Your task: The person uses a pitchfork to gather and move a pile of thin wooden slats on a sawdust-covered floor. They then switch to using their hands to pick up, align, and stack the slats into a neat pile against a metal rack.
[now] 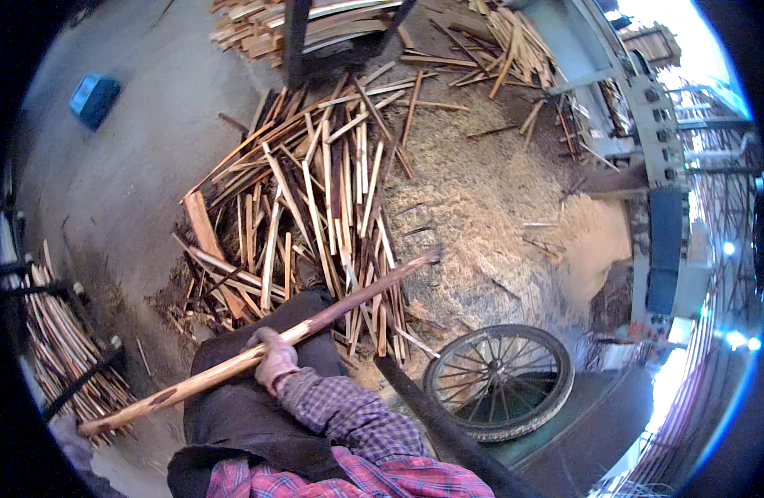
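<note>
At lower centre, the right hand (276, 358) has fingers clenched round the long, half-barked brown wooden pole (232, 363) mid-length, slanting up rightward — left hand (65, 436) by its lower end, grip unclear.

Wood pile (316, 207) beyond the pole (324, 319), sawdust (594, 241) to its right, wheel (496, 365) at near right.

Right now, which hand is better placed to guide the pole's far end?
Probably the right hand: it grips the pole around its middle, while the left hand is by its near end.
</note>
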Motion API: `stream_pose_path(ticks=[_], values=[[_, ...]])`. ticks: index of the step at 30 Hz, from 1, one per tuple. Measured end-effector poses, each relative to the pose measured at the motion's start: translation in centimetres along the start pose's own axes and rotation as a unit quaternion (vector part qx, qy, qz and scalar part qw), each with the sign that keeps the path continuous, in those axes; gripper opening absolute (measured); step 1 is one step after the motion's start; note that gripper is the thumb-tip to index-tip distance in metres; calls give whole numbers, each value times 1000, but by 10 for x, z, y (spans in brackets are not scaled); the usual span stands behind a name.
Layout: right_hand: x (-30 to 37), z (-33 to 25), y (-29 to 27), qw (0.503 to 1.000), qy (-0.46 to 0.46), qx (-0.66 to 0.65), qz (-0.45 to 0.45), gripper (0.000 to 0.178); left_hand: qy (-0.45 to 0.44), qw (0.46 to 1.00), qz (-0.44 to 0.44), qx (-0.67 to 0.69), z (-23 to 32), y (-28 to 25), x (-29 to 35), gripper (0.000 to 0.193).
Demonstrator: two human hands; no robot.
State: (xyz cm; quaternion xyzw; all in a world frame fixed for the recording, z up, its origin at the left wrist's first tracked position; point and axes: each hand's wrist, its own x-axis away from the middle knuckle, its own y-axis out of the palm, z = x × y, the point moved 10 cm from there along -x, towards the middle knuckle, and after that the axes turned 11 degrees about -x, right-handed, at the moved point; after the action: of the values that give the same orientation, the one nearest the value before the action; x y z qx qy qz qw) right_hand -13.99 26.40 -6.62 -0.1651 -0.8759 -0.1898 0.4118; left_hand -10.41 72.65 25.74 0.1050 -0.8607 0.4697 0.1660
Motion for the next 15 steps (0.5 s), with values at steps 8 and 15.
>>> stream_pose_path(ticks=[8,15], values=[[-3,-25,-49,973,90,-153,145,14,-49,992,-111,42,57,280,86,16],[51,89,120,958,174,-181,136,12,-191,968,-81,139,-17,364,223,19]])
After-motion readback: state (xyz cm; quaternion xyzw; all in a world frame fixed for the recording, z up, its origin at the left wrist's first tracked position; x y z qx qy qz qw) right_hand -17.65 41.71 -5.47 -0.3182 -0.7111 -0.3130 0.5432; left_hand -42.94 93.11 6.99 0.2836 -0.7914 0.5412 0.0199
